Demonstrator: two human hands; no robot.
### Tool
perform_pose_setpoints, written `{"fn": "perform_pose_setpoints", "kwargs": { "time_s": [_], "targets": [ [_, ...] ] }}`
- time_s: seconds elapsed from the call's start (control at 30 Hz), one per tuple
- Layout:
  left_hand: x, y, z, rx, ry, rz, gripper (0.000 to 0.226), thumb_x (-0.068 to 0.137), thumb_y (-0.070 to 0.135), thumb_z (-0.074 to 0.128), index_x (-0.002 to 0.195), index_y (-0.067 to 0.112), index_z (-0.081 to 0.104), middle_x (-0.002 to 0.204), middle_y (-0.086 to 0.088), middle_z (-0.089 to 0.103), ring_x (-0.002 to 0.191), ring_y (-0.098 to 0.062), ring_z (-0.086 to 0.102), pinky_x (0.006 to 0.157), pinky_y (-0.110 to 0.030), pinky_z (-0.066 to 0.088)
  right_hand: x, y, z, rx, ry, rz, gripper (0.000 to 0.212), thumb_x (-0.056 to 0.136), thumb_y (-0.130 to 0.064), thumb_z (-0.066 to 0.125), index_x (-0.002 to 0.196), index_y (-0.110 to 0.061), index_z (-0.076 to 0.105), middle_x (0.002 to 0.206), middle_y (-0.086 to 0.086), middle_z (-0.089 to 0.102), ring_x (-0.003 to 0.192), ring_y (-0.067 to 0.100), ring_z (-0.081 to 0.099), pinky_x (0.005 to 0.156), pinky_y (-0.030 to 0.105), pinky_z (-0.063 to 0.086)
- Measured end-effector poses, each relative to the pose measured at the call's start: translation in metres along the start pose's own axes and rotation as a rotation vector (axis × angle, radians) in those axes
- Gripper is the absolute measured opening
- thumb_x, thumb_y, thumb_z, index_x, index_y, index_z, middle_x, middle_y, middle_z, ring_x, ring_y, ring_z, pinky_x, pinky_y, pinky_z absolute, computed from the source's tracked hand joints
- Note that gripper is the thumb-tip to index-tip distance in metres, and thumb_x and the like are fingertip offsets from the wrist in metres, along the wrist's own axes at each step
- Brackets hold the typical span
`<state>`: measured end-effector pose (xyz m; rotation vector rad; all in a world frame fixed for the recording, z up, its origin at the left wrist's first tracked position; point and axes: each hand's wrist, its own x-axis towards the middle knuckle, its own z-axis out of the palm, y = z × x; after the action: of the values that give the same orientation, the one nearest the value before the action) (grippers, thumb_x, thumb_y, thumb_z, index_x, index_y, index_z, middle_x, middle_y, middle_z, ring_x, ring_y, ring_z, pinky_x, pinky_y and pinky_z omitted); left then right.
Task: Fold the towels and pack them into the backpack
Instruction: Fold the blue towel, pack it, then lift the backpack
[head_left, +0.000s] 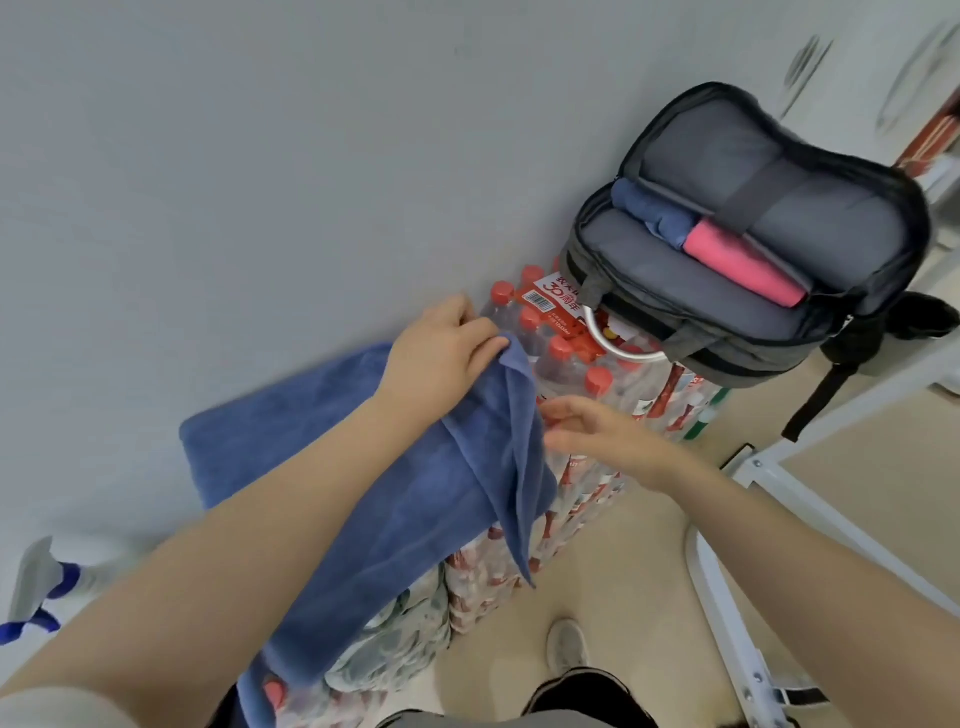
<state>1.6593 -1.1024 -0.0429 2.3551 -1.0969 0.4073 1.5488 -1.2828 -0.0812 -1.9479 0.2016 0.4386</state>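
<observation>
A blue towel (395, 499) lies draped over stacked packs of water bottles, one edge hanging down at the right. My left hand (441, 353) pinches its upper corner and lifts it. Just right of the hanging fold my right hand (597, 431) hovers with its fingers spread and relaxed, holding nothing. The grey backpack (649, 260) stands unzipped on the bottle stack at the upper right. A folded blue towel (649, 210) and a folded pink towel (737, 262) sit inside its main compartment.
Shrink-wrapped packs of red-capped water bottles (566, 358) form the work surface against a pale wall (260, 182). A white metal frame (769, 478) stands at the right. My shoe (566, 647) is on the beige floor below. A blue-and-white object (41, 592) lies at far left.
</observation>
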Motion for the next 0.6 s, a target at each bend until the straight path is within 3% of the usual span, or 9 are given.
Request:
{"fn": "perform_pose_setpoints", "kwargs": {
  "time_s": [0.1, 0.2, 0.23, 0.3, 0.4, 0.5, 0.6],
  "targets": [
    [0.02, 0.006, 0.0, 0.061, -0.128, -0.128, 0.037, 0.096, 0.036, 0.039, 0.092, 0.01, 0.064, 0.089, -0.013, 0.064, 0.084, -0.032, 0.059, 0.067, -0.038, 0.045, 0.001, 0.002, 0.013, -0.097, 0.048, -0.044, 0.04, 0.08, -0.032, 0.069, 0.115, -0.019, 0.056, 0.111, -0.007, 0.06, 0.092, 0.003, 0.057, 0.077, 0.019, 0.047],
    [0.037, 0.015, 0.001, 0.049, -0.078, -0.187, 0.036, 0.098, 0.035, 0.037, 0.093, 0.01, 0.062, 0.086, -0.016, 0.066, 0.084, -0.036, 0.058, 0.065, -0.036, 0.041, 0.011, -0.001, 0.018, -0.163, 0.256, -0.093, 0.03, 0.077, -0.036, 0.071, 0.098, -0.018, 0.059, 0.09, -0.006, 0.064, 0.079, 0.006, 0.059, 0.068, 0.022, 0.046],
    [0.042, 0.018, 0.002, 0.019, -0.051, -0.206, 0.035, 0.098, 0.034, 0.036, 0.093, 0.01, 0.061, 0.083, -0.016, 0.066, 0.083, -0.036, 0.058, 0.065, -0.036, 0.043, 0.015, -0.005, 0.016, -0.187, 0.317, -0.108, 0.017, 0.08, -0.03, 0.068, 0.086, -0.019, 0.057, 0.08, -0.006, 0.061, 0.072, 0.007, 0.057, 0.063, 0.022, 0.044],
    [0.053, 0.02, 0.005, -0.035, -0.035, -0.243, 0.034, 0.098, 0.034, 0.035, 0.092, 0.01, 0.058, 0.075, -0.014, 0.067, 0.079, -0.035, 0.06, 0.07, -0.04, 0.049, 0.023, -0.012, 0.004, -0.244, 0.414, -0.122, 0.021, 0.085, -0.011, 0.056, 0.067, -0.016, 0.046, 0.063, -0.003, 0.049, 0.06, 0.012, 0.048, 0.055, 0.026, 0.036],
    [0.073, 0.016, 0.007, -0.116, -0.048, -0.297, 0.033, 0.098, 0.031, 0.036, 0.076, 0.011, 0.051, 0.067, -0.011, 0.069, 0.072, -0.032, 0.063, 0.072, -0.044, 0.051, 0.029, -0.023, -0.032, -0.301, 0.518, -0.079, 0.016, 0.086, 0.0, 0.041, 0.072, -0.005, 0.046, 0.064, 0.004, 0.045, 0.068, 0.025, 0.047, 0.059, 0.033, 0.032],
    [0.097, 0.01, 0.013, -0.166, -0.025, -0.371, 0.038, 0.097, 0.031, 0.039, 0.063, 0.016, 0.045, 0.066, -0.009, 0.068, 0.069, -0.029, 0.064, 0.074, -0.043, 0.051, 0.03, -0.031, -0.079, -0.415, 0.632, -0.113, 0.023, 0.09, -0.005, 0.042, 0.068, -0.012, 0.042, 0.064, 0.003, 0.046, 0.071, 0.029, 0.046, 0.06, 0.032, 0.024],
    [0.114, -0.001, 0.03, -0.25, -0.05, -0.448, 0.032, 0.098, 0.028, 0.039, 0.069, 0.018, 0.049, 0.069, -0.007, 0.067, 0.069, -0.026, 0.064, 0.076, -0.042, 0.052, 0.036, -0.034, -0.109, -0.684, 0.672, -0.079, 0.012, 0.094, -0.016, 0.045, 0.09, -0.006, 0.051, 0.088, 0.015, 0.057, 0.083, 0.037, 0.053, 0.062, 0.033, 0.033]
  ]
}}
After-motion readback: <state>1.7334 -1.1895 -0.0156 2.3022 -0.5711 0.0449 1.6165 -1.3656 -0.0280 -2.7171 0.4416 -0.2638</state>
